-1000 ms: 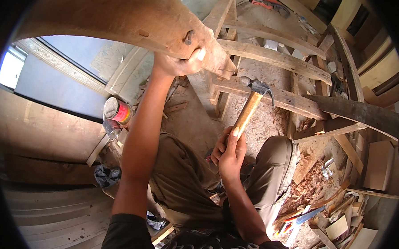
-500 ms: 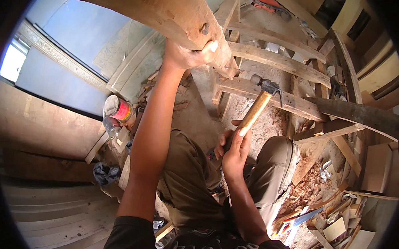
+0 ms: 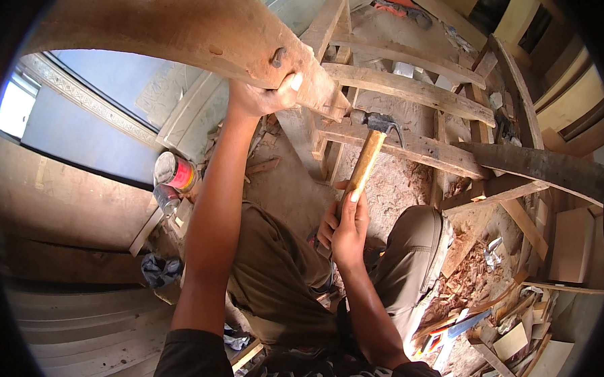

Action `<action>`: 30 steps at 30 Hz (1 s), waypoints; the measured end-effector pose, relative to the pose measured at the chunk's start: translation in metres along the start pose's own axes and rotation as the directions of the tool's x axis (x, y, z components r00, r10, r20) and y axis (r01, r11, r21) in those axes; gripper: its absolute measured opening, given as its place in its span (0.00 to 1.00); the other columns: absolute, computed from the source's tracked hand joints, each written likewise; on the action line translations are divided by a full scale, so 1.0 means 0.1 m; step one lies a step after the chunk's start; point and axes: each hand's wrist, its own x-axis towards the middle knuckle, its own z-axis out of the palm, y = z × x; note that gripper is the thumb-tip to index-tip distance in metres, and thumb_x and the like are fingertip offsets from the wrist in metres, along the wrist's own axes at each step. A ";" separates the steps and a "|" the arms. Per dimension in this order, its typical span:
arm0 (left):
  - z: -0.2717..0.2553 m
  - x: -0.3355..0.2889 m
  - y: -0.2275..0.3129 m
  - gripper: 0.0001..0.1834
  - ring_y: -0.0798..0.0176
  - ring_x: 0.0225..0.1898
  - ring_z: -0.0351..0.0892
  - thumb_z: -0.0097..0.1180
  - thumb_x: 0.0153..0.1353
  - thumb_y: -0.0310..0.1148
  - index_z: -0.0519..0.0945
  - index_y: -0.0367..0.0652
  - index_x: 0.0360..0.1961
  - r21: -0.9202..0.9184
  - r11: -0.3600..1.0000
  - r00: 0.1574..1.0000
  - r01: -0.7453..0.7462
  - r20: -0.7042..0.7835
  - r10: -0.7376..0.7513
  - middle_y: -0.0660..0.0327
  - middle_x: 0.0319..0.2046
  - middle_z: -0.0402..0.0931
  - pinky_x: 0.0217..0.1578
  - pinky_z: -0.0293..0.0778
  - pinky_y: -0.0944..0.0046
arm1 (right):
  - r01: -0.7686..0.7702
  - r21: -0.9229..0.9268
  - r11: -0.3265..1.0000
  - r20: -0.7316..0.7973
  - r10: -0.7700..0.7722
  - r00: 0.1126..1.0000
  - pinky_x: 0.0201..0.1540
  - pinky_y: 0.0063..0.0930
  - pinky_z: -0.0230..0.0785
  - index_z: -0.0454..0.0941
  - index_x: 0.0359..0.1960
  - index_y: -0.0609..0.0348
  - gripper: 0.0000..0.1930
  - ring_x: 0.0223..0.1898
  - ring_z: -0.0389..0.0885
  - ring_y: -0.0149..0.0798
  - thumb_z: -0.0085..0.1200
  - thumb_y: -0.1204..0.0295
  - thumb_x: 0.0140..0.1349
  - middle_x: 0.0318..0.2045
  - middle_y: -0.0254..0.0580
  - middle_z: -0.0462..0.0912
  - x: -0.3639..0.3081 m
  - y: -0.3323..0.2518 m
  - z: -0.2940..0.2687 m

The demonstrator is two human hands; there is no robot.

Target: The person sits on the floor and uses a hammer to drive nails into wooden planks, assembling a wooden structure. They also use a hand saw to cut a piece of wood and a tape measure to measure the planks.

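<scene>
A wide, curved wooden board [image 3: 181,28] slants down from the upper left, and my left hand [image 3: 262,98] is closed around its lower edge, thumb on the face. A dark nail head or bolt [image 3: 279,57] shows in the board just above that thumb. My right hand [image 3: 349,227] grips a claw hammer [image 3: 366,161] by its yellowish wooden handle. The hammer's dark metal head [image 3: 378,122] is up, close to the board's narrow end and apart from my left hand. The fingers under the handle are partly hidden.
A wooden frame of slats [image 3: 414,92] lies beyond the hammer. To the left stands a can with a pink and yellow label [image 3: 176,172], near a dark crumpled bag [image 3: 160,270]. Wood offcuts [image 3: 511,342] and a blue handsaw-like tool [image 3: 464,325] lie at lower right.
The board and my left hand have shifted left and slightly down. My right hand has moved left with the hammer, its head now nearer the board's end.
</scene>
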 end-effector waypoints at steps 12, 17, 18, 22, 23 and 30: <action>-0.16 -0.30 -0.30 0.29 0.53 0.49 0.78 0.65 0.41 0.33 0.77 0.34 0.48 0.262 0.959 0.986 -0.111 0.147 0.074 0.53 0.47 0.79 0.55 0.68 0.54 | 0.117 -0.044 0.992 -0.029 -0.118 0.993 0.13 0.21 0.52 0.70 0.48 0.56 0.25 0.11 0.57 0.23 0.29 0.48 0.74 0.14 0.26 0.61 -0.07 0.03 0.01; -0.25 -0.30 -0.20 0.31 0.52 0.50 0.77 0.61 0.42 0.32 0.73 0.31 0.51 -0.075 0.995 0.998 0.060 -0.001 -0.060 0.50 0.46 0.79 0.58 0.67 0.53 | 0.012 -0.064 0.998 0.061 -0.008 0.998 0.12 0.22 0.49 0.69 0.47 0.56 0.27 0.10 0.52 0.24 0.28 0.44 0.73 0.14 0.29 0.58 -0.04 0.07 0.13; -0.05 -0.22 -0.19 0.30 0.52 0.49 0.77 0.61 0.43 0.31 0.73 0.31 0.50 -0.146 0.987 0.997 0.072 -0.011 -0.074 0.51 0.44 0.79 0.56 0.68 0.54 | 0.038 -0.084 0.996 0.030 -0.036 0.999 0.12 0.22 0.49 0.69 0.47 0.56 0.27 0.10 0.52 0.24 0.28 0.45 0.73 0.14 0.29 0.58 -0.05 -0.04 0.05; -0.03 -0.17 -0.16 0.32 0.54 0.45 0.77 0.59 0.47 0.33 0.66 0.32 0.54 -0.066 0.995 0.997 0.071 0.043 -0.068 0.50 0.42 0.78 0.49 0.72 0.57 | 0.014 -0.080 0.997 -0.023 -0.016 1.000 0.13 0.23 0.50 0.69 0.46 0.57 0.26 0.11 0.53 0.24 0.28 0.47 0.74 0.15 0.28 0.59 -0.11 -0.17 -0.04; -0.09 -0.19 -0.19 0.34 0.54 0.45 0.77 0.59 0.48 0.35 0.63 0.32 0.56 0.021 0.999 0.996 0.041 0.076 -0.043 0.50 0.43 0.77 0.48 0.73 0.57 | -0.002 -0.063 0.998 -0.035 0.000 0.999 0.13 0.24 0.50 0.70 0.46 0.57 0.26 0.11 0.54 0.24 0.28 0.47 0.75 0.15 0.28 0.59 -0.12 -0.17 -0.03; 0.01 -0.26 -0.31 0.20 0.55 0.41 0.80 0.62 0.45 0.33 0.77 0.33 0.40 -0.079 0.988 0.988 0.131 -0.075 -0.137 0.52 0.37 0.81 0.46 0.74 0.57 | 0.127 -0.104 0.986 -0.058 -0.133 0.989 0.13 0.26 0.52 0.66 0.44 0.57 0.24 0.11 0.55 0.27 0.29 0.48 0.74 0.15 0.30 0.59 -0.28 -0.28 0.05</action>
